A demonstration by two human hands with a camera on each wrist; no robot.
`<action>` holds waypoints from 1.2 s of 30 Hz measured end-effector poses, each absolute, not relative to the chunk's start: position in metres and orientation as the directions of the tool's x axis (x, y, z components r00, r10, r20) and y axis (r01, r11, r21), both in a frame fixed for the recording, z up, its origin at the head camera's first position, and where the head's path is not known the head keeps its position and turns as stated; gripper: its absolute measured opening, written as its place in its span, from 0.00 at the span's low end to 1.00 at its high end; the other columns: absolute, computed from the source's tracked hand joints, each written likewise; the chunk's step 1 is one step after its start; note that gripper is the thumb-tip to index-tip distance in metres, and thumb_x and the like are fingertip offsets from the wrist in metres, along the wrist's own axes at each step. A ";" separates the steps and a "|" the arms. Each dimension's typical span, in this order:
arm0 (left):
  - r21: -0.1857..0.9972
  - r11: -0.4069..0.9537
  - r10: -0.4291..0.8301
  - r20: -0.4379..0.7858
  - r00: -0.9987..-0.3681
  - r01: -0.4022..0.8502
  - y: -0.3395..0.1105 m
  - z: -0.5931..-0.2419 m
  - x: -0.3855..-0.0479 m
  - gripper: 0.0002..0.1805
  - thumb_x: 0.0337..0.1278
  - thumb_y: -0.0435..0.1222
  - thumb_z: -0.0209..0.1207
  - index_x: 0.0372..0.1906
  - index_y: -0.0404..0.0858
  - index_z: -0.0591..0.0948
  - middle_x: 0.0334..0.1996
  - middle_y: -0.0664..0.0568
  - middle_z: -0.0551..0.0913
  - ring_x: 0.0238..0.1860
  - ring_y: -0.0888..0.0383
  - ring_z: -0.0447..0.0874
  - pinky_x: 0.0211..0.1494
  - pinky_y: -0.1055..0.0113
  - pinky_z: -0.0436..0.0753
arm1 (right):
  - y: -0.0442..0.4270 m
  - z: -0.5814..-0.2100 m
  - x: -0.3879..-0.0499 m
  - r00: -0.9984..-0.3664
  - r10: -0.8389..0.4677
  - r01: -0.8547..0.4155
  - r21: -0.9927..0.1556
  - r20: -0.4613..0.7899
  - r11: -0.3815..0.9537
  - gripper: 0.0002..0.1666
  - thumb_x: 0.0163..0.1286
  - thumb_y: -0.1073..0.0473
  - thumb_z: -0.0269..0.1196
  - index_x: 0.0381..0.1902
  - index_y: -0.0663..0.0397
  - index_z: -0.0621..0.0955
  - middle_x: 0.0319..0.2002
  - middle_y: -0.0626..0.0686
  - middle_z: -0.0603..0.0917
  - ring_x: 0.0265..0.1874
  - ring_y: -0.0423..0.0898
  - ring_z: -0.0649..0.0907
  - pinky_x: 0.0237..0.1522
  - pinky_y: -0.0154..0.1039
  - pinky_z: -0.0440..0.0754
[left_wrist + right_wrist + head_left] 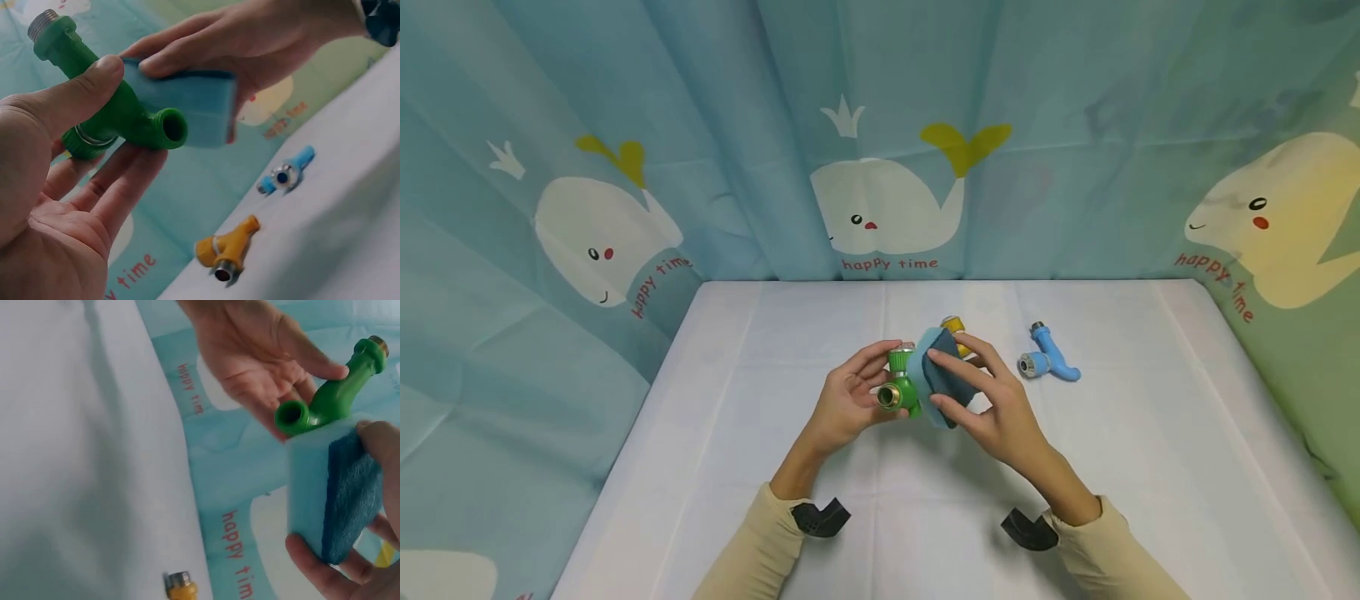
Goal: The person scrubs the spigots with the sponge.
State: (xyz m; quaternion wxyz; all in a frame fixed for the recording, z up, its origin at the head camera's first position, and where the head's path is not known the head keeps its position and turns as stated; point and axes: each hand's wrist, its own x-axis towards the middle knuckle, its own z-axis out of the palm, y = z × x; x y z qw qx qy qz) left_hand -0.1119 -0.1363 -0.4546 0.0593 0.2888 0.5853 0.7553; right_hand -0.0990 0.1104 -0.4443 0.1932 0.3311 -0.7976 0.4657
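A green faucet (904, 385) with a threaded metal end is pinched between the thumb and fingers of my left hand (844, 402), held up over the table. My right hand (1000, 410) grips a blue sponge (955, 377) with a darker scouring side. In the right wrist view the sponge (309, 481) lies against the green faucet (337, 397), its pale side toward it. The left wrist view shows the faucet's open spout (173, 128) and the thumb across its body.
On the white table (760, 350), a yellow faucet (953, 325) lies behind the sponge, partly hidden. A light blue faucet (1049, 354) lies farther right. A curtain with printed whales (887, 208) hangs along the back and sides.
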 end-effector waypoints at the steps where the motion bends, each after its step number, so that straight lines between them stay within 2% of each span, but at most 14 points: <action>1: 0.919 -0.311 0.422 0.362 -0.831 0.242 -0.136 -0.455 -0.112 0.45 0.52 0.28 0.75 0.74 0.27 0.65 0.73 0.34 0.69 0.65 0.50 0.79 0.60 0.61 0.83 | 0.110 -0.444 -0.099 -0.709 -0.348 -0.706 -0.617 0.614 0.348 0.27 0.72 0.43 0.67 0.64 0.46 0.83 0.69 0.57 0.74 0.50 0.54 0.81 0.44 0.48 0.85; 6: 0.915 -0.320 0.325 0.350 -0.878 0.246 -0.136 -0.454 -0.112 0.46 0.52 0.32 0.76 0.74 0.29 0.65 0.73 0.36 0.69 0.70 0.49 0.74 0.63 0.62 0.81 | 0.110 -0.444 -0.096 -0.700 -0.447 -0.709 -0.619 0.557 0.338 0.30 0.65 0.53 0.75 0.65 0.43 0.82 0.69 0.56 0.73 0.49 0.50 0.82 0.44 0.45 0.87; 10: 0.917 -0.318 0.290 0.335 -0.897 0.240 -0.137 -0.453 -0.112 0.48 0.50 0.35 0.77 0.74 0.29 0.65 0.73 0.36 0.69 0.70 0.48 0.73 0.63 0.63 0.81 | 0.114 -0.450 -0.098 -0.715 -0.405 -0.698 -0.602 0.569 0.388 0.31 0.62 0.57 0.76 0.64 0.44 0.83 0.68 0.57 0.74 0.47 0.49 0.81 0.43 0.44 0.85; 15: 0.925 -0.314 0.305 0.310 -0.900 0.213 -0.135 -0.455 -0.111 0.47 0.50 0.33 0.77 0.74 0.30 0.66 0.72 0.36 0.70 0.68 0.48 0.75 0.62 0.62 0.82 | 0.112 -0.450 -0.099 -0.696 -0.387 -0.718 -0.585 0.605 0.378 0.29 0.66 0.54 0.74 0.65 0.46 0.83 0.68 0.58 0.74 0.50 0.52 0.81 0.44 0.49 0.85; 18: 0.927 -0.302 0.310 0.317 -0.896 0.224 -0.135 -0.454 -0.109 0.47 0.49 0.31 0.77 0.73 0.28 0.66 0.71 0.35 0.71 0.67 0.48 0.77 0.60 0.62 0.83 | 0.113 -0.448 -0.099 -0.690 -0.391 -0.723 -0.560 0.609 0.405 0.26 0.70 0.50 0.71 0.64 0.46 0.83 0.68 0.60 0.73 0.48 0.53 0.82 0.40 0.47 0.86; 21: 0.928 -0.279 0.323 0.334 -0.886 0.248 -0.135 -0.453 -0.109 0.44 0.49 0.26 0.76 0.72 0.28 0.68 0.70 0.36 0.73 0.60 0.51 0.82 0.55 0.64 0.86 | 0.115 -0.446 -0.100 -0.691 -0.357 -0.720 -0.559 0.629 0.410 0.25 0.73 0.44 0.67 0.63 0.46 0.84 0.67 0.60 0.74 0.47 0.53 0.82 0.38 0.46 0.85; 26: 0.928 -0.204 0.386 0.369 -0.846 0.312 -0.134 -0.454 -0.110 0.41 0.50 0.18 0.71 0.72 0.30 0.70 0.66 0.37 0.76 0.47 0.56 0.84 0.48 0.59 0.89 | 0.114 -0.441 -0.103 -0.647 -0.388 -0.762 -0.539 0.657 0.358 0.26 0.74 0.43 0.65 0.64 0.46 0.83 0.69 0.60 0.73 0.50 0.54 0.81 0.41 0.46 0.86; 28: 0.926 -0.184 0.397 0.377 -0.837 0.329 -0.134 -0.454 -0.110 0.41 0.50 0.17 0.71 0.72 0.31 0.71 0.65 0.36 0.77 0.46 0.56 0.84 0.48 0.56 0.89 | 0.116 -0.441 -0.106 -0.639 -0.402 -0.768 -0.514 0.656 0.381 0.25 0.73 0.46 0.68 0.64 0.46 0.83 0.69 0.61 0.73 0.52 0.56 0.81 0.43 0.49 0.85; 32: 0.932 -0.163 0.389 0.363 -0.847 0.324 -0.134 -0.455 -0.108 0.41 0.48 0.17 0.71 0.71 0.32 0.72 0.64 0.35 0.77 0.45 0.56 0.84 0.45 0.55 0.89 | 0.125 -0.445 -0.108 -0.686 -0.354 -0.721 -0.528 0.636 0.450 0.28 0.64 0.56 0.76 0.63 0.46 0.84 0.68 0.60 0.74 0.52 0.56 0.81 0.43 0.52 0.86; 34: 0.939 -0.151 0.379 0.342 -0.860 0.308 -0.134 -0.456 -0.107 0.42 0.46 0.16 0.71 0.70 0.31 0.72 0.63 0.37 0.76 0.45 0.56 0.84 0.43 0.57 0.90 | 0.129 -0.443 -0.107 -0.709 -0.326 -0.698 -0.556 0.626 0.451 0.33 0.58 0.61 0.78 0.63 0.46 0.84 0.68 0.59 0.74 0.51 0.55 0.82 0.40 0.49 0.86; 36: 0.949 -0.121 0.364 0.315 -0.876 0.291 -0.134 -0.458 -0.107 0.42 0.45 0.17 0.72 0.70 0.32 0.71 0.63 0.40 0.75 0.44 0.54 0.84 0.41 0.58 0.90 | 0.132 -0.440 -0.105 -0.726 -0.308 -0.682 -0.590 0.615 0.432 0.35 0.55 0.64 0.79 0.63 0.46 0.84 0.68 0.57 0.74 0.49 0.52 0.82 0.37 0.41 0.86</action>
